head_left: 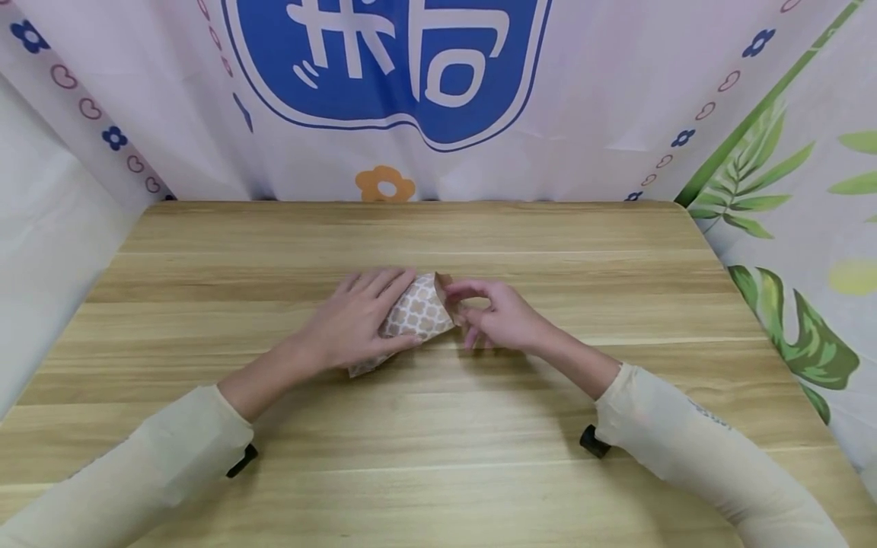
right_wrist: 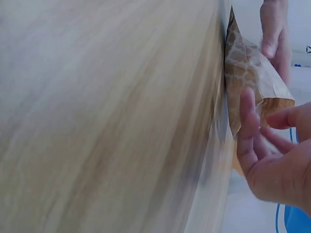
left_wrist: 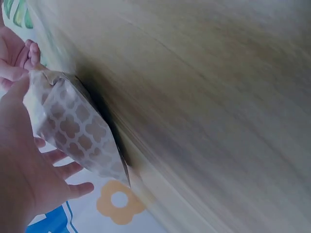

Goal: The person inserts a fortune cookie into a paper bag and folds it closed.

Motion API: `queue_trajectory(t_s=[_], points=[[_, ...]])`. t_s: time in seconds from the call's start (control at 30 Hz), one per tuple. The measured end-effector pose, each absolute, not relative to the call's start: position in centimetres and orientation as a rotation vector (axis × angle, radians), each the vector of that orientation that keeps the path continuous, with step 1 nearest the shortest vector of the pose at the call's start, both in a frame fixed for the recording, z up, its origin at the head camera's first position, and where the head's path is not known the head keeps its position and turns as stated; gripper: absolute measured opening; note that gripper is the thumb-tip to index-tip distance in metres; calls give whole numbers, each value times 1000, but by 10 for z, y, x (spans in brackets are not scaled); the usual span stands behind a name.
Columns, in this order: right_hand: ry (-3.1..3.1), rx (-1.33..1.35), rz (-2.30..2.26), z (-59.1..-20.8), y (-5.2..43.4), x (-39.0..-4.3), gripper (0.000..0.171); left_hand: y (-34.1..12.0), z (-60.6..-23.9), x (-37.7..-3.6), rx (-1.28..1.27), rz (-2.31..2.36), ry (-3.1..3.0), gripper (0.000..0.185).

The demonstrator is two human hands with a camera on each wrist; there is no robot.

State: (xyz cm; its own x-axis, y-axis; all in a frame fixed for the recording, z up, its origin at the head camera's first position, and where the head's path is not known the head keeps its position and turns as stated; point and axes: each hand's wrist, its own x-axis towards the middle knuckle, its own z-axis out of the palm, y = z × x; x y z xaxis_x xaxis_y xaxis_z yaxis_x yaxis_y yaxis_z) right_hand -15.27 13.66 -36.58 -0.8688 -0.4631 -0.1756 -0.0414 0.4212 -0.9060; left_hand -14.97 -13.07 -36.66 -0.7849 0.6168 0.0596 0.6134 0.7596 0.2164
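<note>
The left hand is lying across a patterned paper bag, its fingers spreading out fairly straight along the far side and its thumb stretching along the near side. The right hand is bending its index finger and thumb at the bag's open mouth; whether they are pinching the paper, I cannot tell. Pale sleeves are covering both forearms, a small black piece showing beneath each cuff. The bag is lying on the wooden worktop, roughly midway between the left and right edges and short of the far edge, its mouth facing the right edge. Beyond the far edge, a white cloth is hanging, showing an orange flower and a blue emblem.
</note>
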Motion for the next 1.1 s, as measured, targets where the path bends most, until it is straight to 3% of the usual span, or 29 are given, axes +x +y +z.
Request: queue_trajectory(t_s=[0.23,0.33,0.83,1.1], points=[[2414,-228,-1420,-366,139,-154,18,-132,-367,-161,948,549,2876,89],[2348,-132,-1394,-365,140,-151,15,-135,-368,-165,913,561,2852,88],[2070,-82,-1503,-370,130,-143,34,-133,-365,-168,627,816,2713,81],[2016,-9,-1658,-375,123,-151,57,-133,-366,-171,489,1103,2540,69]])
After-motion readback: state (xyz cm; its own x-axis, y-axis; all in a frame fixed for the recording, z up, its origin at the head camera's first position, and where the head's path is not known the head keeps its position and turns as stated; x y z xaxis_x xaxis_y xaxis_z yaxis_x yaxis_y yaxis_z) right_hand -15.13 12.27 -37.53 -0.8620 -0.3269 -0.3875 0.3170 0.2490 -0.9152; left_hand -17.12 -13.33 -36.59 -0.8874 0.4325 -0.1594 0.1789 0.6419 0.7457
